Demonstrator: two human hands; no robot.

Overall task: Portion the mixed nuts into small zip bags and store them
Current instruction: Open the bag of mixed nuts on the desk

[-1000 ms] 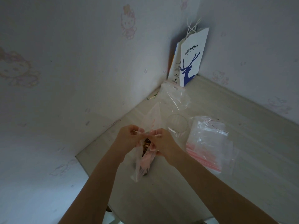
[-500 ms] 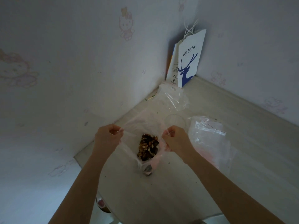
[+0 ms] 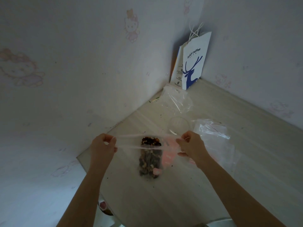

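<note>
Both hands [image 3: 102, 149] [image 3: 191, 145] stretch crinkly clear nut bag [image 3: 150, 158].

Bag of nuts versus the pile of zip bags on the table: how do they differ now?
The bag of nuts is pulled wide open between the left hand and right hand; the pile of zip bags lies flat on the table, untouched. The bag of nuts holds dark nuts; the pile of zip bags looks empty. Both are clear plastic.

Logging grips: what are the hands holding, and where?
Left hand and right hand pinch the clear plastic bag of mixed nuts at opposite ends of its mouth.
</note>
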